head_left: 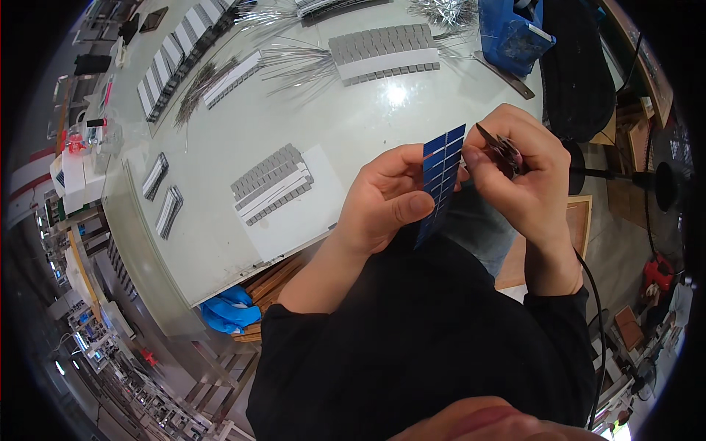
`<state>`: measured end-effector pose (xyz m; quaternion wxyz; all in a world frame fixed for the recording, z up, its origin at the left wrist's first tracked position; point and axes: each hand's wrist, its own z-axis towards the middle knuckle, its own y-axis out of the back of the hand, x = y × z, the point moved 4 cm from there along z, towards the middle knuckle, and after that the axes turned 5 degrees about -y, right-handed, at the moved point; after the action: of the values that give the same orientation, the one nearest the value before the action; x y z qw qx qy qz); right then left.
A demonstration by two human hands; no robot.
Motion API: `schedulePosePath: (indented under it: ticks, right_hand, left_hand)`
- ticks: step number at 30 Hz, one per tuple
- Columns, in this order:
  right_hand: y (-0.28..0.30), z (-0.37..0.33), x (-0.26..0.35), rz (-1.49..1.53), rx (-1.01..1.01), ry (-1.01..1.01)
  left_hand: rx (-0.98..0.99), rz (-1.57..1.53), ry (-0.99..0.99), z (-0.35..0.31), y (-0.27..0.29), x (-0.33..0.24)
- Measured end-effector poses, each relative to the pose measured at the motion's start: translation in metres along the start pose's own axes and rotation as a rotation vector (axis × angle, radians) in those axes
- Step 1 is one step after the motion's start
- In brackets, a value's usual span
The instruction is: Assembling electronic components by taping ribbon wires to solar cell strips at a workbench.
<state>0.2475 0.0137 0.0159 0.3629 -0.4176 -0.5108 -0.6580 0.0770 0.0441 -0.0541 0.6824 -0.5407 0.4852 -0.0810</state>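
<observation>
Above my lap, off the table's front edge, my left hand (390, 195) grips a narrow blue solar cell panel (443, 165) crossed by thin silvery lines. Its thumb presses on the panel's face, and the other fingers are behind it. My right hand (522, 169) is closed around a small metal tool (504, 152) with a dark pointed blade; whether it is scissors or snips I cannot tell. The right thumb and fingertips are beside the panel's right edge, and the panel partly hides where they may meet it.
A stack of grey-and-white strips (272, 184) lies on a white sheet (323, 176). Farther back are another strip stack (384, 53), loose metal wires (301, 62) and a flat metal tool (507, 77) by a blue holder (511, 37). A blue cloth (230, 310) hangs below the table edge.
</observation>
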Motion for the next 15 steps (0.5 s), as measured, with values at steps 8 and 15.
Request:
schedulePosePath:
  ticks: [8, 15]
  right_hand:
    - [-0.0021, 0.0008, -0.0025, 0.012, 0.004, -0.007]
    - [-0.0024, -0.0004, -0.0023, 0.142, 0.059, -0.077]
  left_hand:
    - [-0.004, -0.02, 0.021, 0.0006, -0.0002, 0.0032]
    - [0.018, -0.123, 0.132, 0.0003, 0.0006, 0.0095]
